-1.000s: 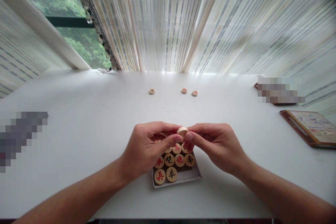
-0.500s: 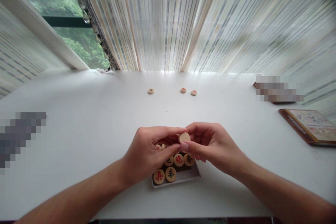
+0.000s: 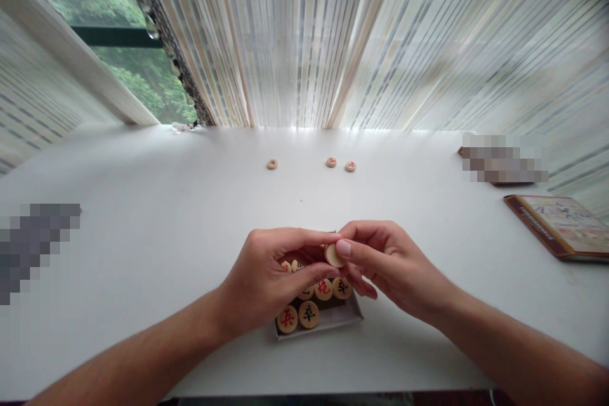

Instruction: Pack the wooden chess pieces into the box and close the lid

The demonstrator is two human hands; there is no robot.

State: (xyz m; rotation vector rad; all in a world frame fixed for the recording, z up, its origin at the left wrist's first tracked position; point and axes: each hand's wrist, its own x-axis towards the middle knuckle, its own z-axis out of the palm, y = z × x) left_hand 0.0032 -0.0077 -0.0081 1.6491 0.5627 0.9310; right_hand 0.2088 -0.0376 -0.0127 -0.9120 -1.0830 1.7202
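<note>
Both hands meet over a small grey box (image 3: 349, 318) of round wooden chess pieces (image 3: 308, 314) marked in red and black. My right hand (image 3: 387, 263) pinches a plain-faced wooden piece (image 3: 332, 255) between thumb and forefinger. My left hand (image 3: 266, 279) is curled beside it, thumb and fingertips touching the same piece from the left. The hands hide the far half of the box.
Three loose wooden pieces (image 3: 331, 162) lie far back on the white table (image 3: 143, 235), near the striped curtain. A brown-edged book or board (image 3: 561, 228) lies at the right. Blurred patches sit at the left edge and far right.
Both hands have lowered the held piece toward the box, and it has tilted from flat to facing me.
</note>
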